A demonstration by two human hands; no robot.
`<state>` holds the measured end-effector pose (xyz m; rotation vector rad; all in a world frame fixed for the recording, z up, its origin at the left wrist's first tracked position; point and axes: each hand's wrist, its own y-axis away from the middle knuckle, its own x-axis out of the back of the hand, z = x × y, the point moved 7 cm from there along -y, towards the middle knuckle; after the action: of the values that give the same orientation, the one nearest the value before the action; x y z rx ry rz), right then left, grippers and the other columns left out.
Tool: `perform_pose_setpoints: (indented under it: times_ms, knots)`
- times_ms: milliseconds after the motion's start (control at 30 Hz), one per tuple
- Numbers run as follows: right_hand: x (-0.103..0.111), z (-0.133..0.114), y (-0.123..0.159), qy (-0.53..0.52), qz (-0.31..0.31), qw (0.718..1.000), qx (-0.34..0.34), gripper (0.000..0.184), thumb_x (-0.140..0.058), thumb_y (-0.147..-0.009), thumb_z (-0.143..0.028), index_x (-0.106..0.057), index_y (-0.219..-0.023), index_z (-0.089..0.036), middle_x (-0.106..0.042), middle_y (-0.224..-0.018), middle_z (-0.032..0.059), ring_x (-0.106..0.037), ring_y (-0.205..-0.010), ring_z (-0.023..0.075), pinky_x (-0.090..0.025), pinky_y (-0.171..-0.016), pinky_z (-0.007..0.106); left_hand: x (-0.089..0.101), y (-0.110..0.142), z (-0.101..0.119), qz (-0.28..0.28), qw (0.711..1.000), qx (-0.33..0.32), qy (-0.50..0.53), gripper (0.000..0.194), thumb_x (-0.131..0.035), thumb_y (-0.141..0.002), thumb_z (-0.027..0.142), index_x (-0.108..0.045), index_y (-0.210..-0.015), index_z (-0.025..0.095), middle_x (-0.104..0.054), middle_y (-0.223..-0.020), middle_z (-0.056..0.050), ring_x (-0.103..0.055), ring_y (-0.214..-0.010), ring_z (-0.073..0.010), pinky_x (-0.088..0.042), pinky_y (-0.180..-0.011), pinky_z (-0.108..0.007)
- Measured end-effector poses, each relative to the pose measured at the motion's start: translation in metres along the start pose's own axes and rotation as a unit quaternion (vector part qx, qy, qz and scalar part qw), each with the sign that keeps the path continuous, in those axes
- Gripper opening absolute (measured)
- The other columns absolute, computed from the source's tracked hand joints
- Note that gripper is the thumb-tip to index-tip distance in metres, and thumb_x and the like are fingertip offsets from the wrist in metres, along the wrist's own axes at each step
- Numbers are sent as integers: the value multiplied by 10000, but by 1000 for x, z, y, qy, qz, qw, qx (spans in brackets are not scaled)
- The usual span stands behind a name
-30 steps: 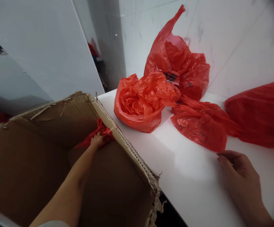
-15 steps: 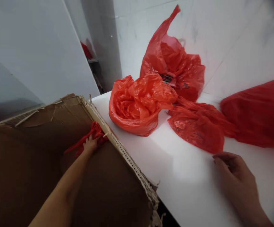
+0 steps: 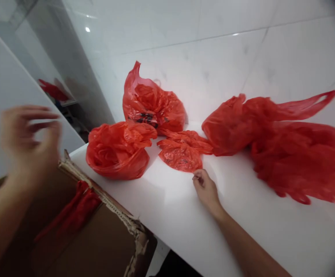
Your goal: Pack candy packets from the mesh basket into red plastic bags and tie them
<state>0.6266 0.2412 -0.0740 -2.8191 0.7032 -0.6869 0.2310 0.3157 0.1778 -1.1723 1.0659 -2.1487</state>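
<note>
My left hand (image 3: 31, 138), smeared by motion, is raised over the torn edge of a cardboard box (image 3: 118, 209). Its fingers curve apart from the thumb, with nothing between them. Below it, a crumpled red plastic bag (image 3: 77, 211) hangs against the box's inner wall. On the white table, my right hand (image 3: 206, 188) is closed, its fingertips pinching the near edge of a small flattened red plastic bag (image 3: 181, 154) with dark print.
A bunched orange-red bag (image 3: 117, 152) sits beside the box. Behind it, a printed red bag (image 3: 154, 105) leans on the tiled wall (image 3: 213, 50). More red bags (image 3: 297, 154) spread along the right side of the white table (image 3: 179, 207).
My left hand has let go of the red bag at the box wall and risen out of the box. My right hand stays at the small bag's edge. The view has shifted right.
</note>
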Motion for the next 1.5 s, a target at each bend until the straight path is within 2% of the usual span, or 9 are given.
perform_pose_setpoints:
  times_ms: [100,200,333,467,633,800,1133,1300,1500]
  knots:
    - [2,-1,1,-14,-4,1000,-3,177,-444,-829,-342,-530,-937,-232,-631,-871,9,-563,-700,157,-435,-671,271,-81,26,128,-244,931,-272,22,284,-403,-923,308,-518,-1173,240,-542,-1221,-32,-485,-1191,-236,-370,-1035,-455]
    - [6,-3,3,-17,-3,1000,3,189,-433,-823,-337,-538,-945,-239,-630,-851,-5,-557,-683,154,-440,-666,269,-166,61,187,-386,863,-326,11,351,-531,-885,288,-548,-1234,256,-605,-1225,-43,-558,-1096,-217,-450,-951,-354]
    - [8,-6,4,-11,-8,1000,21,176,-420,-820,-319,-536,-928,-242,-622,-806,-17,-568,-671,155,-447,-652,264,-256,87,200,-462,835,-295,-37,497,-670,-786,235,-549,-1267,219,-570,-1301,-127,-532,-1165,-299,-460,-925,-410]
    - [7,-9,3,5,-18,999,33,155,-416,-833,-303,-537,-911,-245,-625,-786,-19,-581,-677,163,-443,-649,268,-290,95,189,-498,825,-263,-55,415,-631,-850,335,-561,-1217,154,-613,-1178,-128,-584,-1066,-261,-470,-904,-461]
    - [5,-9,1,21,-30,999,29,152,-440,-831,-312,-554,-908,-249,-639,-780,-18,-589,-701,176,-429,-651,271,-259,94,188,-536,808,-247,6,208,-708,-767,329,-682,-862,145,-661,-969,-110,-619,-928,-241,-491,-837,-377]
    - [4,0,2,26,-41,999,6,207,-440,-836,-363,-560,-950,-240,-643,-791,-6,-561,-636,167,-425,-636,280,-158,67,158,-564,804,-161,96,333,-575,-847,464,-669,-1019,196,-686,-991,-35,-648,-857,-190,-517,-750,-281]
    - [4,19,1,27,-60,998,-15,297,-539,-796,-447,-596,-963,-208,-649,-836,28,-555,-684,158,-429,-665,270,44,74,-71,-353,796,413,266,677,-700,-703,548,-559,-1233,153,-732,-998,-58,-673,-930,-261,-552,-819,-403]
    - [7,23,3,32,-49,997,-41,305,-577,-783,-442,-611,-977,-210,-662,-875,31,-568,-714,159,-431,-674,267,34,150,-169,-449,711,493,221,687,-694,-699,560,-556,-1213,126,-738,-982,-53,-658,-975,-258,-532,-824,-353]
    - [4,30,2,46,-44,997,-41,321,-588,-786,-452,-614,-993,-208,-667,-870,31,-588,-742,166,-431,-670,261,-32,252,-217,-520,671,509,143,361,-646,-835,414,-642,-1023,106,-715,-936,-44,-658,-931,-231,-539,-781,-337]
